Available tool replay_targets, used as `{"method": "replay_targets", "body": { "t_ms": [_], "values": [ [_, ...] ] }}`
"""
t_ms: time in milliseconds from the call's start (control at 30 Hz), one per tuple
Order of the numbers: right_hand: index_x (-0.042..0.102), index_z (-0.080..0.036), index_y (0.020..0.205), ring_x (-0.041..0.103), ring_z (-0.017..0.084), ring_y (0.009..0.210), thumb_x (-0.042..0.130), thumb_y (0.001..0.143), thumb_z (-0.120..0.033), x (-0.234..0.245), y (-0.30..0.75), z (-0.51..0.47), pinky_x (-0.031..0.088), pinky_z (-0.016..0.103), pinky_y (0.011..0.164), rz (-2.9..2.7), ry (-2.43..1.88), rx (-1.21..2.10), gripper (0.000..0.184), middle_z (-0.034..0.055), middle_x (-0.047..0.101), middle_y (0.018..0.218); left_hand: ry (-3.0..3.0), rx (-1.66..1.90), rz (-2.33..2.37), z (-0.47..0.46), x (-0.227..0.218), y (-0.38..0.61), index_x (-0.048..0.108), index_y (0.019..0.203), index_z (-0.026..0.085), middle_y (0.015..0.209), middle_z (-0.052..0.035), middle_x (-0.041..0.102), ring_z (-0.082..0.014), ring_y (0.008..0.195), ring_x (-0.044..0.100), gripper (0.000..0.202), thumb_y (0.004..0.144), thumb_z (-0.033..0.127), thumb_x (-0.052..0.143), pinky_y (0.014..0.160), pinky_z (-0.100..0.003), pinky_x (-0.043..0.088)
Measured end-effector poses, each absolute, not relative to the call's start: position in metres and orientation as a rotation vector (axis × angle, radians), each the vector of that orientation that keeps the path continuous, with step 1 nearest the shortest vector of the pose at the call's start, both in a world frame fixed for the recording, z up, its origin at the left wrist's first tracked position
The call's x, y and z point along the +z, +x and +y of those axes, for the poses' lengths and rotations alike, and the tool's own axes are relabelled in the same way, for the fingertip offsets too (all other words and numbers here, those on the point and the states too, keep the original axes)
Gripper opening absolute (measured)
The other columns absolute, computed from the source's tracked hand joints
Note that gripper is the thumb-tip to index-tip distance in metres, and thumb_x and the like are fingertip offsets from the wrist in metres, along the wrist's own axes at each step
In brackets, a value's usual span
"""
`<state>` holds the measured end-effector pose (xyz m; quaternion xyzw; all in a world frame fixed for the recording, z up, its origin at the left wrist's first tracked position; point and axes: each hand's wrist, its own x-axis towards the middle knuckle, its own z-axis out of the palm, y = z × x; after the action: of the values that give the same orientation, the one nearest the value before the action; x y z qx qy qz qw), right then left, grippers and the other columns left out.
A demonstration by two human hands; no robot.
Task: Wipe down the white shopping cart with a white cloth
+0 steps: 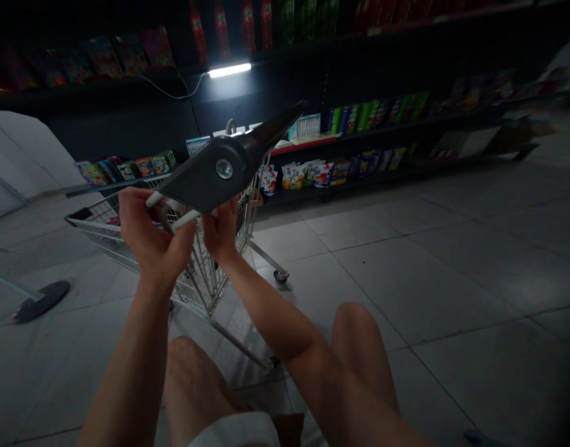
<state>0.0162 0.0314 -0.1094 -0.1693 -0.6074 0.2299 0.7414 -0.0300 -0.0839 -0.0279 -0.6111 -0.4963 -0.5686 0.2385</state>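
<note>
Both my hands are raised in front of me, holding a dark grey metal part with a long pointed end, a round rivet in its middle and white rods at its lower left. My left hand is closed around the white rods at the part's lower left end. My right hand grips the part's lower edge from underneath, fingers curled. Behind the hands stands a wire shopping cart, tilted. My bare knees show at the bottom.
Dark shelves of colourful packets line the back wall, lit by a strip lamp. The floor is of large pale tiles. A dark round base with a pole lies at the left. A cart caster rests on the floor.
</note>
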Motion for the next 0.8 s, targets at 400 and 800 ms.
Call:
{"method": "replay_targets", "body": {
  "t_ms": [400, 800],
  "values": [
    [0.06, -0.019, 0.092, 0.058, 0.021, 0.102, 0.047, 0.067, -0.004, -0.266, 0.008, 0.003, 0.049, 0.041, 0.096, -1.55, -0.675, 0.796, 0.032, 0.0068, 0.061, 0.098, -1.667, -1.626, -1.115, -0.084, -0.029, -0.053, 0.041, 0.086, 0.024, 0.079, 0.0026, 0.037, -0.0137, 0.068, 0.034, 0.044, 0.05, 0.03, 0.066, 0.062, -0.033, 0.028],
    [0.061, -0.019, 0.104, 0.048, 0.025, 0.113, 0.056, 0.076, -0.015, -0.22, -0.012, 0.024, 0.043, 0.043, 0.103, -1.645, -0.547, 0.498, 0.029, 0.0114, 0.052, 0.117, -1.639, -1.793, -1.134, -0.096, -0.037, -0.086, 0.045, 0.1, 0.028, 0.091, 0.0012, 0.05, -0.0154, 0.074, 0.045, 0.063, 0.045, 0.036, 0.074, 0.065, -0.034, 0.042]
  ]
}}
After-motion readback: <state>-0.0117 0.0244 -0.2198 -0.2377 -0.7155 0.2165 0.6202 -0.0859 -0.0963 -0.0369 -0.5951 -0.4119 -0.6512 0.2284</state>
